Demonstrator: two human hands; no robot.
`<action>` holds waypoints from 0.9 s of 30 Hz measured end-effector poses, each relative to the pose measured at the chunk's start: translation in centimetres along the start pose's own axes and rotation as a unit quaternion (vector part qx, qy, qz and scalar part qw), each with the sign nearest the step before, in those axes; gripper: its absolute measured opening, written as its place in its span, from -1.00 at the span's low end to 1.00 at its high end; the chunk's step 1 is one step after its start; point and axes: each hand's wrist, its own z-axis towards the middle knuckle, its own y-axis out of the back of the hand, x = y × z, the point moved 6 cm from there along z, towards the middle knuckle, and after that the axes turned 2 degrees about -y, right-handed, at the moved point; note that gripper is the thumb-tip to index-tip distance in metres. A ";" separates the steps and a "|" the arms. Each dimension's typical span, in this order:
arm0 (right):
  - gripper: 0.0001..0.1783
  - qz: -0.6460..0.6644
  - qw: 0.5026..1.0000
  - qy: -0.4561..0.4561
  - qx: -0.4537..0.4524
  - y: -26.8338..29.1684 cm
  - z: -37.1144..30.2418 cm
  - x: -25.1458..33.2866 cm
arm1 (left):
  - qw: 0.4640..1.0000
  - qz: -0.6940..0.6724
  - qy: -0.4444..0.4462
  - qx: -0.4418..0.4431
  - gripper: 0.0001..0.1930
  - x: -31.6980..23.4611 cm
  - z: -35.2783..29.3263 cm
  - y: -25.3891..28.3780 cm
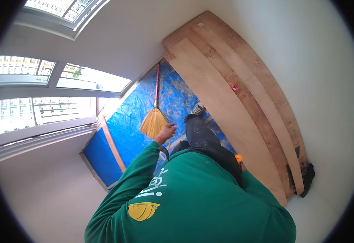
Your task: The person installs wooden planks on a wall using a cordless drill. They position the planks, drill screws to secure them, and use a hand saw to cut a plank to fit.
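Observation:
My left hand (167, 132) hangs in the air in front of me, loosely open, with nothing visible in it. A broom (154, 122) with yellow straw bristles and a red handle lies on the blue sheet just beyond it. At my right side, my right hand (243, 166) is mostly hidden by my sleeve and body. It holds an orange object (239, 158), of which only a small part shows, so I cannot tell its kind.
Long plywood boards (213, 85) lie overlapped along the right wall, with a small red roundish object (234, 87) on them. A black bag-like item (307, 174) sits at their near end. A blue sheet (134, 107) covers the floor. A wooden strip (113, 143) and windows (94, 77) are to the left.

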 end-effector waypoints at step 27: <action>-0.73 0.233 0.958 -0.167 -0.005 -9.8 -20.4 27.8 | 0.847 0.394 -0.283 -0.215 -0.32 -32.8 54.6 21.2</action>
